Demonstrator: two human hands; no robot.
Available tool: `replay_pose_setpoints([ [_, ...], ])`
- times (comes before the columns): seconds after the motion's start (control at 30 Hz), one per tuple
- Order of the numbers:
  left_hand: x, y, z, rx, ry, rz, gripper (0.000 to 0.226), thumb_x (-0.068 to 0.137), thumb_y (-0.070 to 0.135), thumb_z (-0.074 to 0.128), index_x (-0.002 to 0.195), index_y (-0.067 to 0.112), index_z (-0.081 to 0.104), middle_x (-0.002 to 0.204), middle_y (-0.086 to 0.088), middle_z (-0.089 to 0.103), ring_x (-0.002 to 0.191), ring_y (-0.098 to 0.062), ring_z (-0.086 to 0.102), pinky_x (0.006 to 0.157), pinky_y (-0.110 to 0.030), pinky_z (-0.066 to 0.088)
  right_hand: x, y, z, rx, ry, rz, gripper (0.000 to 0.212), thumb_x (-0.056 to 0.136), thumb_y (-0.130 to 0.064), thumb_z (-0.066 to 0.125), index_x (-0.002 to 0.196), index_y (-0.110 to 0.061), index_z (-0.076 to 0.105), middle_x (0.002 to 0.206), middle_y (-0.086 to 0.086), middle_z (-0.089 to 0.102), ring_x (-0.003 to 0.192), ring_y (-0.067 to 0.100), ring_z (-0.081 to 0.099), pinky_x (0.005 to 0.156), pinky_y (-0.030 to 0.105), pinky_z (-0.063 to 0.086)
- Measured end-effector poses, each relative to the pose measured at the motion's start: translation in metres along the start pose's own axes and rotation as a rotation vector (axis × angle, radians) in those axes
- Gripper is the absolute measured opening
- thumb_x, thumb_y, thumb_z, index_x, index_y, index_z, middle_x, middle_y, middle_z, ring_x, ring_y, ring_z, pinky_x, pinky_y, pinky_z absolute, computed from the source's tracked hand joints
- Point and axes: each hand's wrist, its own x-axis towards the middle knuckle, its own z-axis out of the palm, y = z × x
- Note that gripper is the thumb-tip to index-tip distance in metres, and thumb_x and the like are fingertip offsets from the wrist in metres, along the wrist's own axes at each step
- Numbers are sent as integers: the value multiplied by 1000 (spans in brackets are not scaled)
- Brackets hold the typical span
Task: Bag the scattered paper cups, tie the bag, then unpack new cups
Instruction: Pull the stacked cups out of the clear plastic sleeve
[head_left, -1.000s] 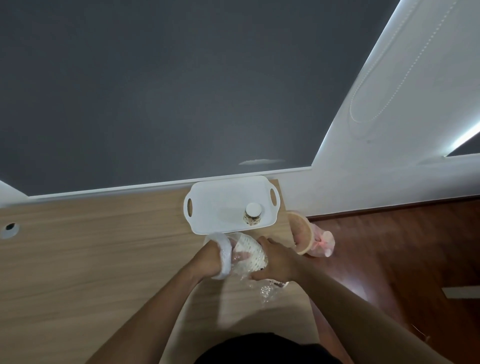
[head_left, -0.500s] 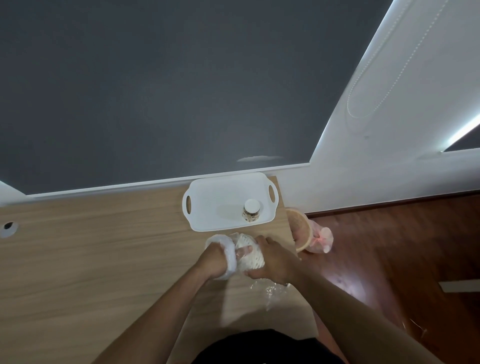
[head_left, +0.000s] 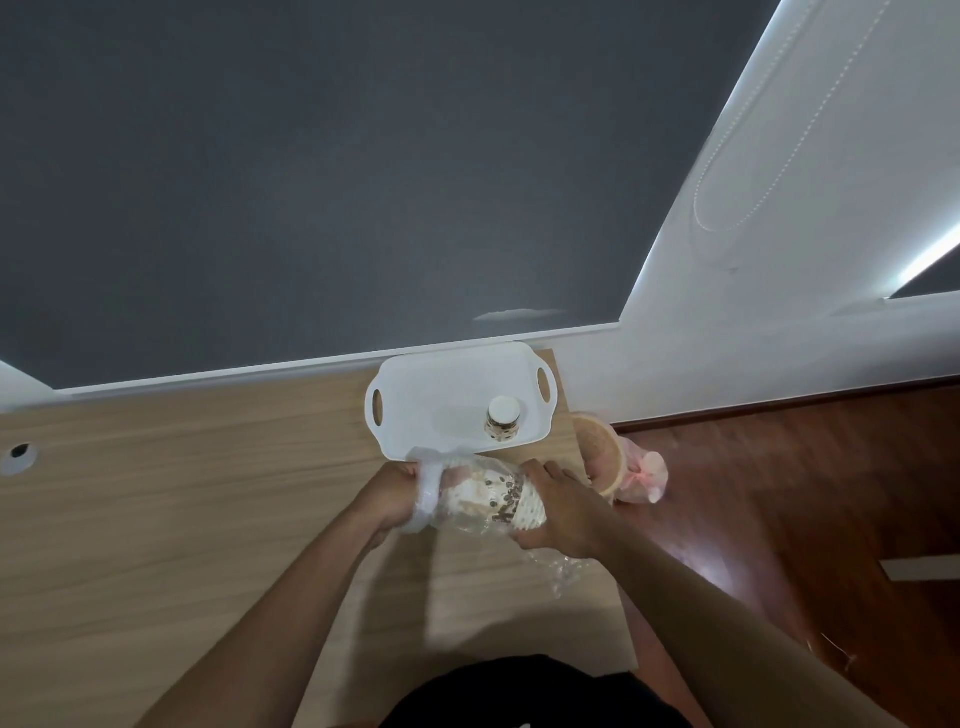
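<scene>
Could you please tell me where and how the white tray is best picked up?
Probably by the cut-out handles at its short ends, left handle and right handle, one hand coming in from each side. The white tray lies flat with a patterned paper cup standing toward its right end, so lift it level.

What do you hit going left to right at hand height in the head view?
At hand height: desk cable hole → left hand → wrapped cup stack → right hand → pink-lined bin.
</scene>
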Motion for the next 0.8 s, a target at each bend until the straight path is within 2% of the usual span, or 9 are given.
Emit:
replay_pose_setpoints([
  [0.03, 0, -1, -6, -48, -17, -10, 17, 95, 26, 86, 103, 12, 90, 103, -5, 88, 90, -18, 81, 83, -34, 61, 0, 1, -1, -11, 3, -1, 97, 72, -71, 80, 148, -33, 32, 138, -1, 52, 133, 29, 54, 102, 56, 54],
  [0.1, 6, -9, -19, -61, -46, -15, 56, 71, 60, 98, 103, 14, 91, 110, -13, 87, 96, -23, 79, 96, -38, 61, 2, 1, 0, -20, -3, 2, 98, 72, -68, 81, 149, -35, 31, 139, -1, 52, 133, 30, 54, 102, 57, 54],
  [0.13, 7, -11, -26, -54, -51, -3, 61, 66, 64, 98, 103, 16, 91, 110, -14, 87, 96, -22, 79, 97, -38, 60, 2, 1, 1, -13, -6, 7, 98, 72, -67, 81, 150, -35, 31, 140, -2, 52, 134, 29, 54, 103, 57, 53],
  [0.27, 12, -24, -47, -54, 6, 8, 15, 94, 30, 85, 101, 18, 91, 98, -7, 84, 76, -15, 67, 70, -27, 48, 4, -1, 7, 6, -9, 23, 100, 71, -69, 79, 152, -37, 29, 146, -3, 53, 136, 28, 53, 104, 57, 53],
  [0.37, 14, -36, -58, -140, 67, -48, 26, 88, 38, 84, 103, 18, 90, 88, -5, 66, 66, -11, 46, 61, -28, 32, 6, -3, 10, 26, -15, 26, 99, 72, -69, 80, 151, -34, 31, 147, 0, 54, 134, 30, 55, 103, 56, 54],
  [0.53, 19, -47, -45, -377, 268, -9, 27, 87, 38, 91, 97, 13, 86, 66, 9, 68, 59, -7, 50, 55, -21, 36, 14, -8, 16, 53, -38, 58, 104, 72, -63, 86, 153, -27, 33, 146, 5, 57, 133, 33, 59, 103, 50, 55],
  [0.6, 21, -46, -38, -505, 386, 99, 20, 93, 24, 88, 94, 4, 84, 73, 1, 75, 64, -11, 59, 52, -16, 44, 14, -5, 19, 71, -54, 105, 99, 73, -58, 88, 150, -23, 37, 141, 7, 58, 128, 34, 62, 102, 50, 56],
  [0.67, 25, -51, -41, -574, 457, 156, 24, 94, 24, 88, 102, 1, 85, 91, -10, 83, 77, -18, 68, 62, -18, 54, 14, 3, 22, 96, -79, 161, 92, 74, -56, 89, 143, -22, 38, 134, 8, 60, 122, 33, 65, 98, 48, 57],
  [0.8, 26, -59, -49, -596, 427, 157, 22, 97, 29, 84, 106, 9, 85, 83, 7, 84, 63, 7, 69, 56, -6, 50, 12, 18, 25, 90, -102, 221, 98, 70, -65, 88, 143, -24, 38, 129, 7, 58, 115, 33, 64, 90, 44, 58],
])
